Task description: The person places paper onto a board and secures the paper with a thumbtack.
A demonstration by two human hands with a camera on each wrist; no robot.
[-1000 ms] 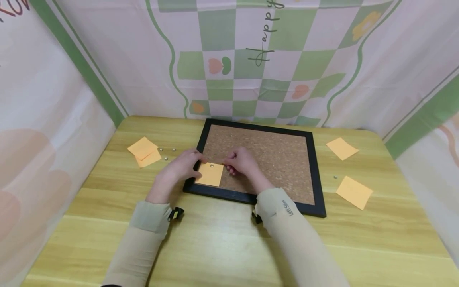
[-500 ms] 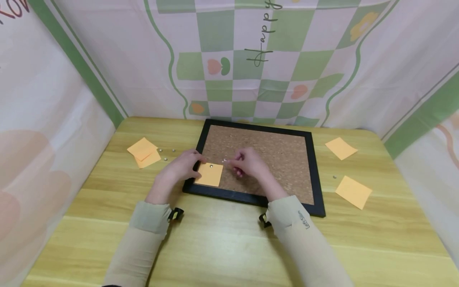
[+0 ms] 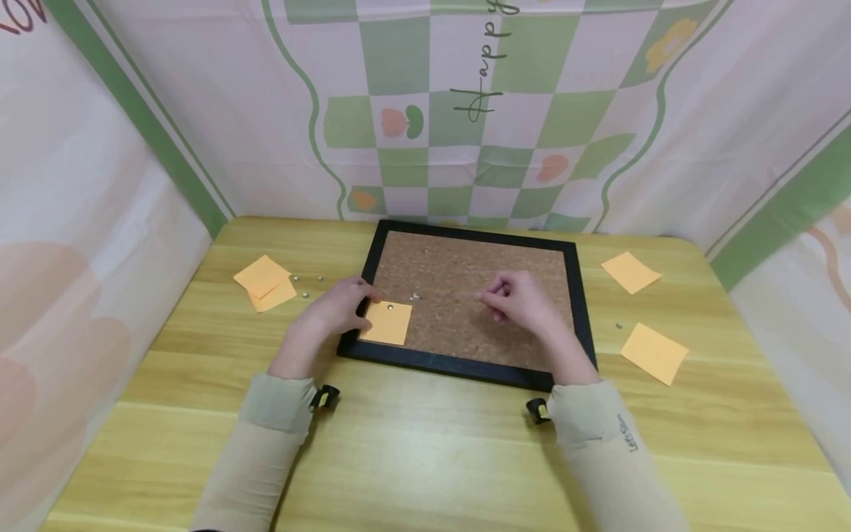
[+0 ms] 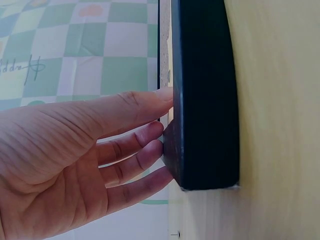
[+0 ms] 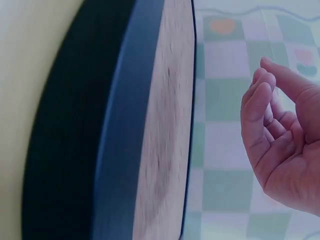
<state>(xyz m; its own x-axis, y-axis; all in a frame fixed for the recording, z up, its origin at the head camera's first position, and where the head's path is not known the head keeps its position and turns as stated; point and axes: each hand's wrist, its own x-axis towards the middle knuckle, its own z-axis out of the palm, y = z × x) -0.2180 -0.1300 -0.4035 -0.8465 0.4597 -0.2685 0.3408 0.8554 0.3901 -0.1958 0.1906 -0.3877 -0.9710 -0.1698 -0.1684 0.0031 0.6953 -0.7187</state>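
In the head view an orange sticky note (image 3: 385, 324) lies in the near-left corner of a black-framed corkboard (image 3: 465, 277), with a small silver thumbtack (image 3: 390, 307) at its top middle. My left hand (image 3: 332, 310) rests at the board's left side, thumb and a finger touching the note's left part. The left wrist view has its fingers (image 4: 135, 156) against the frame's edge. My right hand (image 3: 521, 301) hovers over the board's right half, fingers curled and thumb near the fingertips. Nothing shows between them in the right wrist view.
Tiny pale bits (image 3: 415, 296) lie on the cork beside the note. Two overlapping orange notes (image 3: 264, 282) and several silver tacks (image 3: 306, 295) lie at left. At right are a far note (image 3: 631, 272), a near note (image 3: 654, 353) and a tack (image 3: 619, 326). A patterned cloth (image 3: 459, 111) hangs behind.
My right hand has moved right, from the sticky note's top-right corner to over the board's right half. The pale bits on the cork came into view. The left hand has stayed in place.
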